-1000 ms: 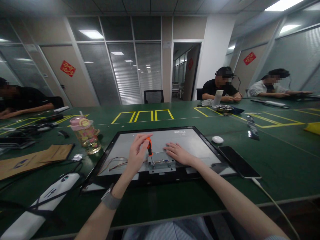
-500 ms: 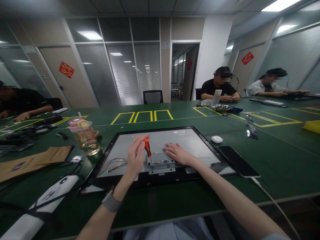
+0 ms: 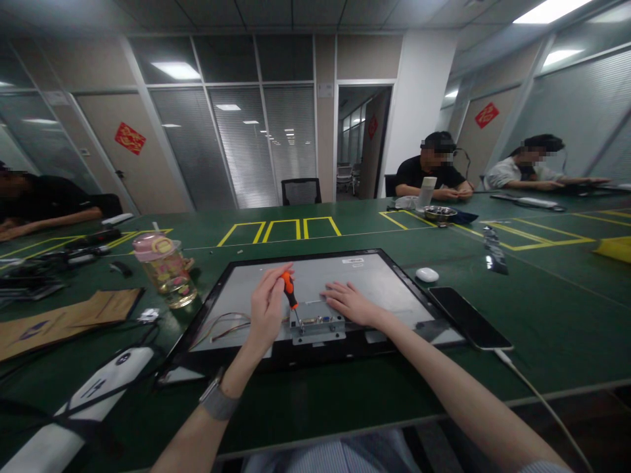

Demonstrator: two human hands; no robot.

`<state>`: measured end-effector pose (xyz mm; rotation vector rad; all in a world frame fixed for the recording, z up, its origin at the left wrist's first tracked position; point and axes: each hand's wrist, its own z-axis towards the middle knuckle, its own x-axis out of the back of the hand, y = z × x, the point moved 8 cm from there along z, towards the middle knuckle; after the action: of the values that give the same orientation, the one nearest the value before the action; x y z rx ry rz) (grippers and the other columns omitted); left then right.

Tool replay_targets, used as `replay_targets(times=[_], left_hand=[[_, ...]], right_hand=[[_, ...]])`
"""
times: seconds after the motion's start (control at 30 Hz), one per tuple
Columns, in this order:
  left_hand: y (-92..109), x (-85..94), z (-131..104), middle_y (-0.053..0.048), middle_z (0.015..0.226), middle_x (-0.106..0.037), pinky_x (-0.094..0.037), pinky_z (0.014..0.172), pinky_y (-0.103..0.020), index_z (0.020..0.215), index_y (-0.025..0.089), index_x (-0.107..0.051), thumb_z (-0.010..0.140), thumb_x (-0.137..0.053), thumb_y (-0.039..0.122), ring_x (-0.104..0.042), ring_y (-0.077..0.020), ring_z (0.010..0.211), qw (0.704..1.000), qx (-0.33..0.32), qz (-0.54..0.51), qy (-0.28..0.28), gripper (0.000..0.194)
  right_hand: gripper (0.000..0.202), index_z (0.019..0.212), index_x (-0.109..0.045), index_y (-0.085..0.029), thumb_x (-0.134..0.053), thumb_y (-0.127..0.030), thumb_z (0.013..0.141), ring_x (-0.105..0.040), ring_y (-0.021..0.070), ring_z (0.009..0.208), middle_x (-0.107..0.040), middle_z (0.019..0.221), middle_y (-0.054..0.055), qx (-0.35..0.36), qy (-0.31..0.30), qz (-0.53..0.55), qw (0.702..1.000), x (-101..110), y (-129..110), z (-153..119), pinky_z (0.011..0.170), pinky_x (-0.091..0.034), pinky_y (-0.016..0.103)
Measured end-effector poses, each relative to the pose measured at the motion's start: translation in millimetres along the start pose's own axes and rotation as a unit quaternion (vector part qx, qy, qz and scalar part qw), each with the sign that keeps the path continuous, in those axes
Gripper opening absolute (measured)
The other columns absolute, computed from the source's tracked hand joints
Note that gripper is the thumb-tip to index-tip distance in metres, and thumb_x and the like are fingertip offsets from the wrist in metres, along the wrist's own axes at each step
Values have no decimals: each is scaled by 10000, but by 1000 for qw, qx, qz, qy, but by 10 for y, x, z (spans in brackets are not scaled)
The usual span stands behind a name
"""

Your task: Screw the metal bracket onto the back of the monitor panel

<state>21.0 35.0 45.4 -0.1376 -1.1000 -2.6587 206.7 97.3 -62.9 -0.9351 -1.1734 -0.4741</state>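
A flat display panel (image 3: 236,282) with a black frame lies back side up on the green table. My left hand (image 3: 267,303) holds an orange and black screwdriver (image 3: 289,289) by its handle. The screwdriver leans slightly, its tip down at the left part of a metal bracket (image 3: 318,332) with connector ports at the panel's near edge. My right hand (image 3: 351,303) lies flat with spread fingers on the panel and the bracket's back edge. Thin wires (image 3: 229,323) run over the panel left of the bracket.
On the left stand a pink-lidded cup (image 3: 165,269), brown paper bags (image 3: 73,322) and a white device (image 3: 93,401) with straps. To the right lie a white case (image 3: 426,274) and a phone (image 3: 470,318) with a cable. People sit at the far left and far right.
The screwdriver's handle has turned slightly within my left hand. My right hand rests in the same place. At the far left, a person's hand has shifted left.
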Motion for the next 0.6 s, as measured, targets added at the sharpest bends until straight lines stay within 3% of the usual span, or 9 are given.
replay_targets(times=[0.2,0.43,0.6], left_hand=[[-22,25,20,-33,893,-561,-457,786,-270,1014,202,-671,856,-554,289,-562,-141,812,999,2,37,19,215],[-24,-19,-8,-60,1029,-633,-463,828,-293,1143,211,-620,924,-406,267,-617,-155,880,1000,18,-18,-9,311],[-23,-22,3,-44,919,-602,-471,793,-278,1058,203,-653,860,-549,270,-587,-147,842,1000,-2,12,-4,235]], right_hand=[[498,1358,-445,-259,-213,-487,981,-236,292,1377,-326,1482,103,3,-1,0,1000,0,-5,4,1088,-127,573],[494,1350,-459,-250,-223,-479,981,-234,298,1377,-327,1481,110,4,-3,3,1000,5,-11,-2,1087,-130,572],[484,1350,-460,-248,-232,-466,983,-243,291,1375,-334,1478,107,2,3,-2,1000,13,-22,-5,1087,-138,569]])
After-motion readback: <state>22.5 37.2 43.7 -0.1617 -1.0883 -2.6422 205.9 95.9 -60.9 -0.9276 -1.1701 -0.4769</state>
